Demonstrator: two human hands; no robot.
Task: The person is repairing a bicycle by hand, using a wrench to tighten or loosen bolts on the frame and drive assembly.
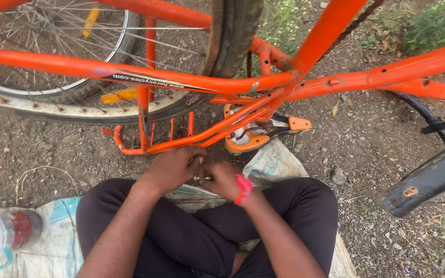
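Observation:
An orange bicycle frame [191, 82] lies upside down across the gravel in front of me. My left hand [173, 167] and my right hand [222, 177] meet just below its orange rear carrier rack [153, 144], fingers closed together on a small metal part [202, 178] between them. A red thread band is tied on my right wrist. The part is mostly hidden by my fingers. I sit cross-legged in dark trousers on a white woven sack [269, 162].
A spoked wheel with a worn tyre [52, 98] fills the upper left. An orange saddle [253, 136] rests on the sack. A black mudguard [428, 177] juts in at right. A clear plastic jar of tools [1, 237] stands at lower left. Weeds grow at top right.

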